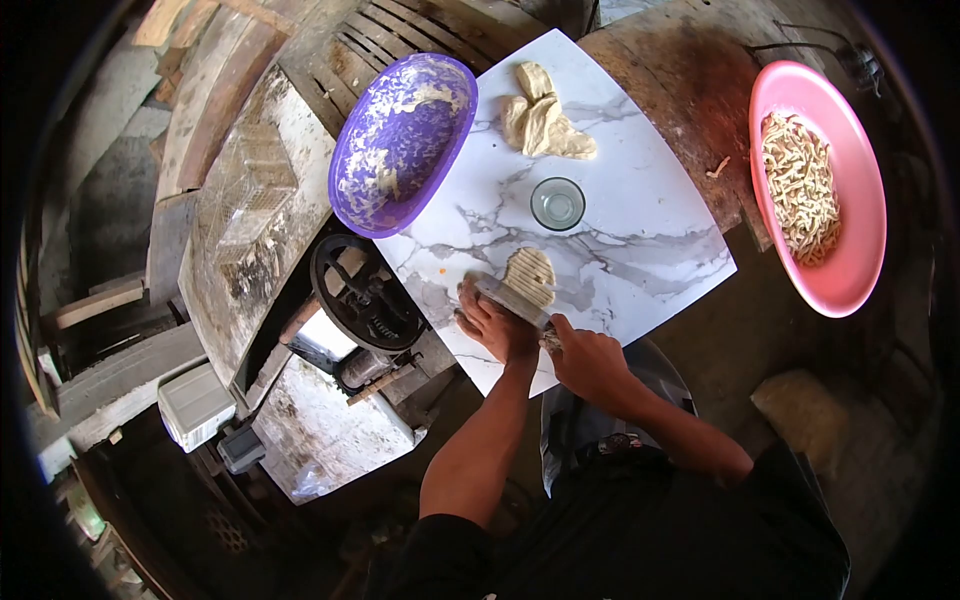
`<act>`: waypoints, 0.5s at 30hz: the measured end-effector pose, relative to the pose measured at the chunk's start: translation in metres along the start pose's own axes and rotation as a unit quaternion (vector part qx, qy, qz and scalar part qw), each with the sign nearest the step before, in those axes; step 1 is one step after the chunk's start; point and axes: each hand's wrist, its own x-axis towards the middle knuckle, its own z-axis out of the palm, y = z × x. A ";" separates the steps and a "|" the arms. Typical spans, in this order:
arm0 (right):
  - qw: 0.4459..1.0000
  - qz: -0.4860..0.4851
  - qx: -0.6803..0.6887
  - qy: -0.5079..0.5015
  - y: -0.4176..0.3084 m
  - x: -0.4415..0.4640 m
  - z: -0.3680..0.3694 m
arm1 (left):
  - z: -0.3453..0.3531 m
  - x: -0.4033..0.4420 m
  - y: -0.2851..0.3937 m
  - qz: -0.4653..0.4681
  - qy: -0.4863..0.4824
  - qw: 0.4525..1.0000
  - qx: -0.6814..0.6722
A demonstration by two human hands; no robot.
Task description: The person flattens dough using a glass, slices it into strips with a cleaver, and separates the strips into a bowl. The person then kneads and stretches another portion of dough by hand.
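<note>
A flattened piece of dough, marked with parallel lines, lies on the marbled white board. Across its near left edge rests a broad metal blade. My right hand is closed around the handle of this knife. At the blade's far end is my left hand, its fingers bent beside the metal and partly spread; whether they grip anything is hidden. A glass stands beyond the flattened dough. Farther up the board sit larger folded lumps of dough.
A purple basin with dough residue overlaps the board's left edge. On the right is a pink basin holding many short dough strips. A machine with a black wheel stands left of the board, near a white container.
</note>
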 end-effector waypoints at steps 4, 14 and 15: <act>1.000 0.010 -0.008 -0.006 -0.002 0.001 0.000 | 0.006 0.000 -0.004 0.000 0.006 1.000 0.020; 0.999 0.048 -0.003 -0.014 0.014 -0.025 -0.003 | -0.016 0.000 0.010 0.024 0.002 0.999 -0.027; 0.999 0.053 0.003 -0.010 0.017 -0.028 -0.002 | -0.016 0.001 0.010 0.023 0.002 0.999 -0.027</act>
